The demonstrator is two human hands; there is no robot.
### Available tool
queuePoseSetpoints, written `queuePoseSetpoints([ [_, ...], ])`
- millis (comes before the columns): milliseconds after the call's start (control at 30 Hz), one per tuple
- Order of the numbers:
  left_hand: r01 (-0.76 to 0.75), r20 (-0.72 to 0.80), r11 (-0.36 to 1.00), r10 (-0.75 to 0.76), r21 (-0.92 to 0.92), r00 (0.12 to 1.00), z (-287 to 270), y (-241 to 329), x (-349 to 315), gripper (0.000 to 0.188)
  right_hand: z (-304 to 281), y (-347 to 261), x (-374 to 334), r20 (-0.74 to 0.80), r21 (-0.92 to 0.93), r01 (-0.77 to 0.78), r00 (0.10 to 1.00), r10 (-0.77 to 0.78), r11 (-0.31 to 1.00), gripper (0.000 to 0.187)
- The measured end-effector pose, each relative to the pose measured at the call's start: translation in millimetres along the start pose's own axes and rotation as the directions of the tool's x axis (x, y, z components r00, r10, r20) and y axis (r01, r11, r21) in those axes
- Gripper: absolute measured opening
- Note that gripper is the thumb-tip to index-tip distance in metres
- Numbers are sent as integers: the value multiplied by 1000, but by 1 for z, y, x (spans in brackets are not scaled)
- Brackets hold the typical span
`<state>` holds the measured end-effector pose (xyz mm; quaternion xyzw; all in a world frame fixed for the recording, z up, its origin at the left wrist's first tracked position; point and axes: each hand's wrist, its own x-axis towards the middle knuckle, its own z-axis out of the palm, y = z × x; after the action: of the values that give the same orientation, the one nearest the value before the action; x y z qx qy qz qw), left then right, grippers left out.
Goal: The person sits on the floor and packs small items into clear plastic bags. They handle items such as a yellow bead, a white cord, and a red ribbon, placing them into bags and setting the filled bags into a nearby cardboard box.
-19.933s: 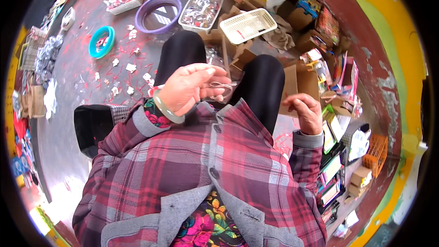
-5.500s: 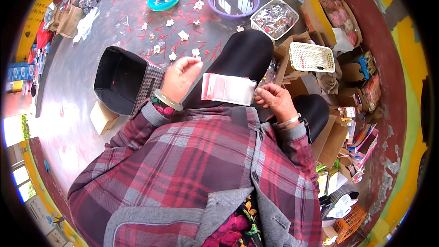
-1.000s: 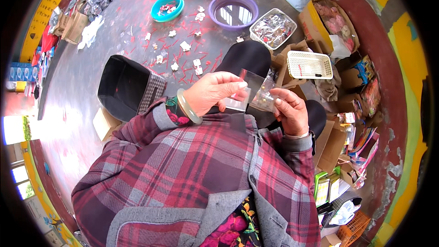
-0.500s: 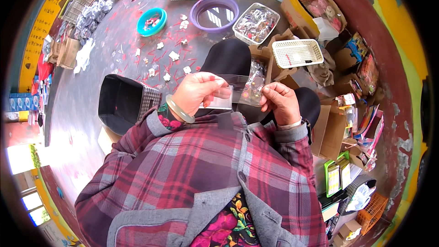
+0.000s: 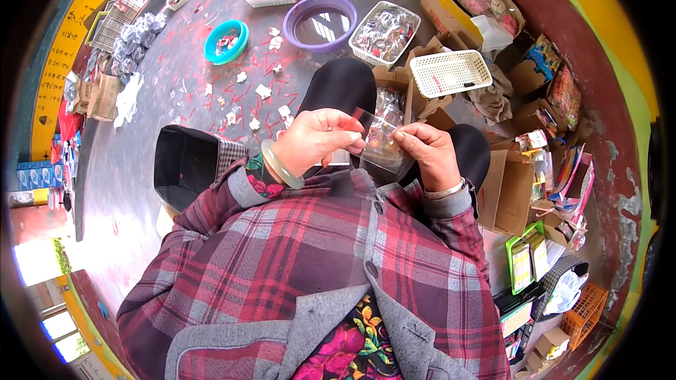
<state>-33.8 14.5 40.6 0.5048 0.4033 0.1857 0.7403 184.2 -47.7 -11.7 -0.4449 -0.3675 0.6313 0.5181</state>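
A clear, thin plastic bag (image 5: 378,149) stretches between my two hands, above my lap. My left hand (image 5: 315,142), with a pale bangle at its wrist, pinches the bag's left edge between thumb and fingers. Beneath those fingers a bit of a white card-like piece (image 5: 339,157) shows; most of it is hidden. The thumb and forefinger of my right hand (image 5: 431,155) close on the bag's upper right side. Through and behind the bag, small shiny packets (image 5: 389,107) lie in a cardboard box between my knees.
To the left stands a black bin (image 5: 184,169). Ahead are a teal basin (image 5: 243,41), a purple basin (image 5: 290,28), a white basket of packets (image 5: 354,41) and a cream basket (image 5: 451,91). Cardboard boxes (image 5: 517,190) line the right. White scraps (image 5: 263,91) litter the floor.
The bag has gone from lying level between my hands to a tilted, more upright angle. My hands have drawn slightly closer together, and the white piece shows less.
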Motion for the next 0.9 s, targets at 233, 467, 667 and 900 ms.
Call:
queuePoseSetpoints([
  [233, -11, -39, 980, 3, -200, 999, -2, -7, -1, 20, 0, -2, -1, -23, 30, -39, 999, 40, 999, 16],
  [467, 94, 56, 914, -78, -396, 995, -11, -16, 2, 16, -3, 6, 0, 62, 21, -24, 998, 22, 999, 18],
  [667, 132, 49, 889, -123, -439, 991, -8, -12, 1, 11, 0, 1, -3, 76, -13, 42, 996, -41, 999, 16],
  [900, 111, 21, 915, -112, -388, 993, -7, -15, 1, 9, 1, 0, -3, 102, 21, 73, 992, -75, 997, 15],
])
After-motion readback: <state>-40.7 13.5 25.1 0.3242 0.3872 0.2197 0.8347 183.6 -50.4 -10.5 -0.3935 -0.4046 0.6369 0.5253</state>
